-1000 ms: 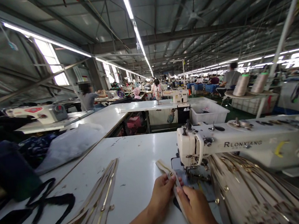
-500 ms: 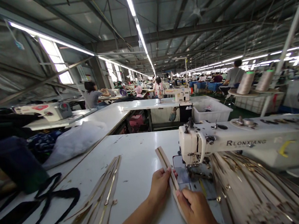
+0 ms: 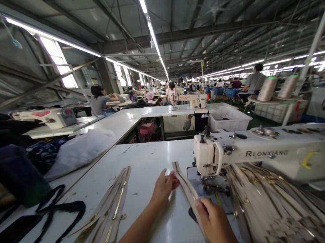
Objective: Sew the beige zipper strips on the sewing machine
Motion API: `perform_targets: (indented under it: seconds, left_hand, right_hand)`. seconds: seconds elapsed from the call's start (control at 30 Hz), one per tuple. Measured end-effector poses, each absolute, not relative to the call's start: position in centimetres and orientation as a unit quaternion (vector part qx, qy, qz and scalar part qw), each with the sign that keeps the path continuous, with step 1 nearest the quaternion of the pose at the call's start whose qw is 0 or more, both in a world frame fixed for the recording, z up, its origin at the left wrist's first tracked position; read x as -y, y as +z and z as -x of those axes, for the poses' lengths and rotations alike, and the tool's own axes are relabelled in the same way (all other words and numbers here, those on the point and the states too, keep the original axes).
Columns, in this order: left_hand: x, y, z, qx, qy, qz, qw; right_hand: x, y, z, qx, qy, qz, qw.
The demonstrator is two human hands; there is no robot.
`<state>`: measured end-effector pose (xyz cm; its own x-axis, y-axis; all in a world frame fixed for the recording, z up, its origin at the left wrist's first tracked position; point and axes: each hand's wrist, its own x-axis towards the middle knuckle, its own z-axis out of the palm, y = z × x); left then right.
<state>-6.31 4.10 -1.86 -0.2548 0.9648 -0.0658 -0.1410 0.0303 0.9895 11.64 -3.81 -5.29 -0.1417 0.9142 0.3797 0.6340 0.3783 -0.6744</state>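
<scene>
A beige zipper strip [image 3: 185,181] with a gold-coloured line of teeth lies lengthwise before me, left of the white sewing machine [image 3: 209,155]. My right hand [image 3: 215,220] pinches its nearer part between thumb and fingers. Beside its far part is my left hand [image 3: 164,186], fingers apart, holding nothing; whether a fingertip touches the strip is unclear. A small fan of similar zippers [image 3: 112,211] rests on the white table [image 3: 144,166] to the left. Many more zippers [image 3: 263,199] are heaped under the machine's arm on the right.
Black straps [image 3: 73,208] and a white plastic bag [image 3: 81,147] are at the left. Two thread cones [image 3: 267,89] stand behind the machine. A white bin [image 3: 228,118] is beyond the table. People sit at other machines farther off.
My left hand has let go of the strip and moved slightly left and up, its fingers opening. The strip's far end has shifted a little right and now curves more. My right hand keeps its hold.
</scene>
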Motion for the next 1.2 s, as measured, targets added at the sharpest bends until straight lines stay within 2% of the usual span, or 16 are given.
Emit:
perform_targets:
  seconds: [0.1,0.17,0.3,0.43,0.63,0.97,1.1,1.2]
  left_hand:
    - [-3.3,-1.9,6.5,-0.566,0.525,-0.539,0.337]
    - [-2.4,-1.7,6.1,-0.503,0.461,-0.677,0.275]
    - [-1.2,-1.3,4.4,-0.362,0.35,-0.828,0.247]
    - [-1.0,-1.5,3.7,-0.371,0.327,-0.838,0.23]
    - [-1.1,-1.6,3.7,-0.397,0.335,-0.815,0.258]
    - [-0.9,-1.6,3.4,-0.401,0.271,-0.857,0.178]
    - [-0.9,-1.3,3.3,-0.398,0.227,-0.875,0.155]
    - [-0.8,-1.3,3.3,-0.38,0.258,-0.873,0.162]
  right_hand:
    - [3.4,-4.9,-12.2,0.714,0.173,0.553,0.393]
    - [3.4,-4.6,-12.3,0.714,0.151,0.574,0.372]
    - [3.6,-4.2,-12.5,0.717,0.11,0.605,0.33]
    - [3.4,-3.9,-13.5,0.73,0.098,0.593,0.326]
    - [3.6,-3.5,-15.5,0.775,0.134,0.543,0.294]
    - [4.2,-4.8,-16.2,0.781,0.1,0.529,0.317]
    - [4.3,-4.4,-16.1,0.783,0.091,0.538,0.299]
    - [4.6,-4.2,-16.0,0.788,0.078,0.544,0.276]
